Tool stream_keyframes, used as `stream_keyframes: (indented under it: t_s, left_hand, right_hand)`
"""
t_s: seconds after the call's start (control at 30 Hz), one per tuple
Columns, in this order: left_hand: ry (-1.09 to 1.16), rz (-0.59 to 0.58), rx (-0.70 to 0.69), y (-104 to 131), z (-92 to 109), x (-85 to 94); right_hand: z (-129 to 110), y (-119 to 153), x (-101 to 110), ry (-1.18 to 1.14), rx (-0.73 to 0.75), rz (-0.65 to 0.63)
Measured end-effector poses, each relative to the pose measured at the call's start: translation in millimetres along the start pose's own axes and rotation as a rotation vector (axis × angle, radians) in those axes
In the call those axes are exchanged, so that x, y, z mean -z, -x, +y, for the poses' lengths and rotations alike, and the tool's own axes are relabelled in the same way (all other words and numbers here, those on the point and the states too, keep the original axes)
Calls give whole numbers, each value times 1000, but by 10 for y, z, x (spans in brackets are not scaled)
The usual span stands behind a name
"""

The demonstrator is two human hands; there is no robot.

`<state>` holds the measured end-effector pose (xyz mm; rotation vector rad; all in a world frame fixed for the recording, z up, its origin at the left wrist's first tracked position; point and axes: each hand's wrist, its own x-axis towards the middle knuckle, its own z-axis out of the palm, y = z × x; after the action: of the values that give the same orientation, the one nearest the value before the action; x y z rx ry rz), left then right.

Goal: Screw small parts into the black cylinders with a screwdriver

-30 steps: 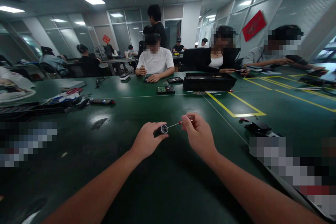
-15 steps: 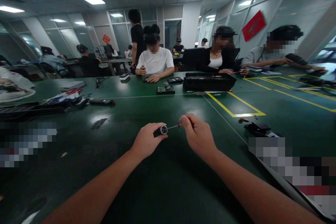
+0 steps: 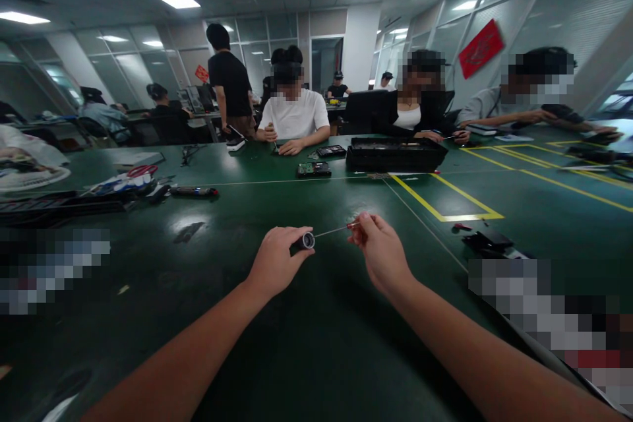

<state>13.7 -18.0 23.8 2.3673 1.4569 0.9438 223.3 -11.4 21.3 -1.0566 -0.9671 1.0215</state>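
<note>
My left hand (image 3: 277,257) is closed around a short black cylinder (image 3: 307,241). Its round, silver-rimmed end faces me; its exact kind is unclear. In the fingertips of my right hand (image 3: 378,244) is a slim screwdriver (image 3: 332,231) with a red handle end and a thin metal shaft. The shaft points left, its tip at or just beside the cylinder's rim; whether it touches cannot be made out. Most of the handle is hidden by my fingers. Both hands are above the green table (image 3: 297,349).
Ahead lie an opened device with a green board (image 3: 313,169) and a long black case (image 3: 396,155). Red-handled scissors (image 3: 142,171) and a dark pen-like tool (image 3: 194,191) are at left. Black parts (image 3: 489,244) lie at right. Co-workers sit across the table.
My right hand has shifted slightly right with the screwdriver, so more of its shaft shows. My left hand stays nearly in place. A standing person behind has moved left.
</note>
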Motion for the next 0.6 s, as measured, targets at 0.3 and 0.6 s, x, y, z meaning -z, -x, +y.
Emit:
stream_keyframes:
  t_s: [0.3,0.6]
  left_hand:
    - [30,-20,31,11,24,-15]
    - [38,-40,23,21,5,-23]
  right_hand:
    - [-123,128,-34,391,256,-63]
    - [-260,177,-34,473,268,-56]
